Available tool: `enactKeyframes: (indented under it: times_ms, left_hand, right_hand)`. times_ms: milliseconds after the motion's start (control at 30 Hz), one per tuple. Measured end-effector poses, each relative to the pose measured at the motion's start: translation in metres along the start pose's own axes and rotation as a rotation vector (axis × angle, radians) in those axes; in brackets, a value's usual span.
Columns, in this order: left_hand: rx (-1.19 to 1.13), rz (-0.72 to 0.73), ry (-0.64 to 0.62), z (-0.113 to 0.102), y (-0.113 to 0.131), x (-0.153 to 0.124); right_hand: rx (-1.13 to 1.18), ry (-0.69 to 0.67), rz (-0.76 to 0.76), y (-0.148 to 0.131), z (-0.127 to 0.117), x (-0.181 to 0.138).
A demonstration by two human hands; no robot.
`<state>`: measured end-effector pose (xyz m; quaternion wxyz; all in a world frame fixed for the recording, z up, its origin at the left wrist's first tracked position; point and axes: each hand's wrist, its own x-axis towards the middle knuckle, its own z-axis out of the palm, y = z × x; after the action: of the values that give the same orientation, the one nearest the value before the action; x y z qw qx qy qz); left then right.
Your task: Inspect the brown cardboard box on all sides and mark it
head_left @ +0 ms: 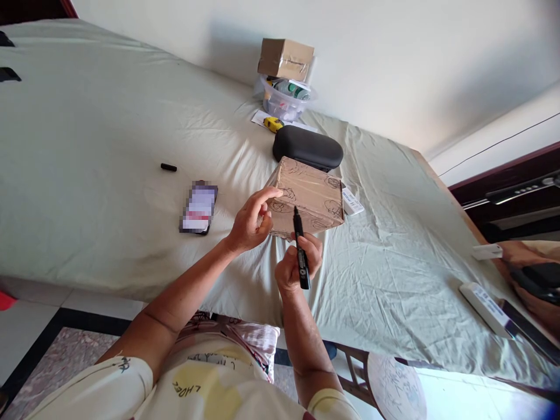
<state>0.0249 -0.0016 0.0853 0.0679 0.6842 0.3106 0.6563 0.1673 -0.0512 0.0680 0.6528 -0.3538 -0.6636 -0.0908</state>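
A taped cardboard box (308, 184) with black scribbled loops near its edges rests on the cloth-covered table. My right hand (300, 262) is closed around a black marker (301, 256), held with its tip towards the box's near top edge; whether it touches cannot be told. My left hand (252, 224) lies at the box's left side, its index finger stretched onto the top near a scribble and its thumb apart. The other fingers are partly hidden. A small black cap (168, 167) lies to the left on the cloth, beyond a phone (199, 208) with a lit, partly blurred screen.
Behind the box are a black hard case (307, 147), a yellow tape measure (273, 123) and a plastic basket (284, 105) with another carton (286, 58) above it. A white small box (352, 201) sits at right. Another person's hand (525, 262) is at the far right.
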Motion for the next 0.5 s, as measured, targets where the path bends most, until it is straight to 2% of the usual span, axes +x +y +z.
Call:
enactKeyframes:
  times_ms: [133, 267, 367, 500]
  left_hand:
    - [0.025, 0.006, -0.009, 0.0, 0.0, -0.002]
    - [0.015, 0.009, 0.008, 0.001, -0.005, -0.008]
    - [-0.028, 0.01, 0.007, 0.002, -0.01, -0.014]
    - [-0.05, 0.003, 0.069, 0.001, -0.014, -0.02]
  right_hand:
    - [-0.155, 0.132, 0.002, 0.017, -0.008, -0.003]
    - [-0.365, 0.211, 0.176, 0.047, -0.023, -0.003]
    - [-0.443, 0.108, 0.373, 0.076, -0.036, -0.004]
    - [-0.523, -0.19, 0.649, 0.106, -0.042, -0.013]
